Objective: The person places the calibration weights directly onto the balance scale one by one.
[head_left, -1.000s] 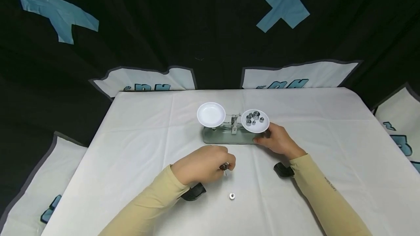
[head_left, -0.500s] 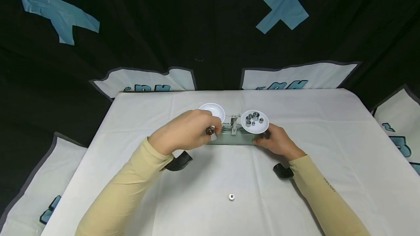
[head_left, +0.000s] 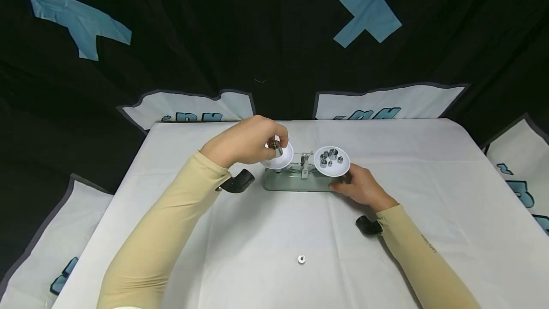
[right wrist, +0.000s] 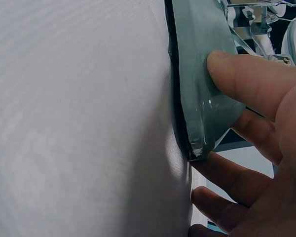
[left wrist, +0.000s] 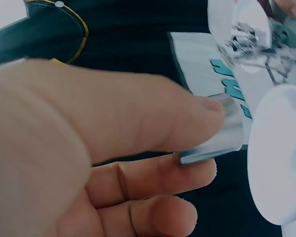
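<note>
Left hand pinches a small metal weight just above the left pan of the balance scale; right hand steadies the scale's base.

The weight, caught only between thumb and fingertips, could slip and strike the light pan, rocking the beam and perhaps jolting the weights in the right pan; the right thumb pressed on the green base with fingers curled round its end guards against the whole scale sliding on the desk. The head view alone shows both pans, the 6 or so weights at right, and 1 loose weight near the front. The left wrist view shows the pinch on the weight up close; the right wrist view shows the thumb flat on the base.
</note>
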`<control>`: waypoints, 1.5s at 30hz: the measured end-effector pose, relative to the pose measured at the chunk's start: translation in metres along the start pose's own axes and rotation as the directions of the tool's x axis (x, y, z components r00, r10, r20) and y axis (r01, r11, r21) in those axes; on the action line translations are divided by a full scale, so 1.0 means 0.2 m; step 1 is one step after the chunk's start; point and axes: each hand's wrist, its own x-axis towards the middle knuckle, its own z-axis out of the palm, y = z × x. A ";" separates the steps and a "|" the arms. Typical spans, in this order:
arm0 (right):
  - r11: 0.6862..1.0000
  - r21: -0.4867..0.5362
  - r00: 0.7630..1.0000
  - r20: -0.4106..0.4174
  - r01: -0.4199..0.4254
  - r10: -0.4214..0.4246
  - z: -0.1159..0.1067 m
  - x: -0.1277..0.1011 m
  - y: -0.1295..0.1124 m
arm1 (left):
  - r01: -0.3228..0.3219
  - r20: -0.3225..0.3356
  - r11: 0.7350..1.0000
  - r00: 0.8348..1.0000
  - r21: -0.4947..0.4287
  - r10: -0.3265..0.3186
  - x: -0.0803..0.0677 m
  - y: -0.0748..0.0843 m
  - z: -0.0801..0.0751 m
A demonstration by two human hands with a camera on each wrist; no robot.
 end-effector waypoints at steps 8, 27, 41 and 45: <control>1.000 -0.007 1.000 0.023 -0.003 0.004 -0.01 0.01 -0.01 | 0.088 0.036 0.996 0.995 0.001 -0.088 0.06 -0.07 0.05; 0.997 -0.024 0.996 0.061 -0.070 0.071 -0.04 0.03 -0.04 | 0.125 0.042 0.991 0.991 0.048 -0.127 0.11 -0.13 0.13; 0.997 -0.035 0.996 0.056 -0.064 0.066 -0.03 0.03 -0.04 | 0.159 0.016 0.977 0.987 0.142 -0.163 0.13 -0.12 0.15; 0.997 -0.038 0.996 0.056 -0.064 0.066 -0.03 0.03 -0.04 | 0.173 0.009 0.970 0.984 0.169 -0.177 0.13 -0.11 0.15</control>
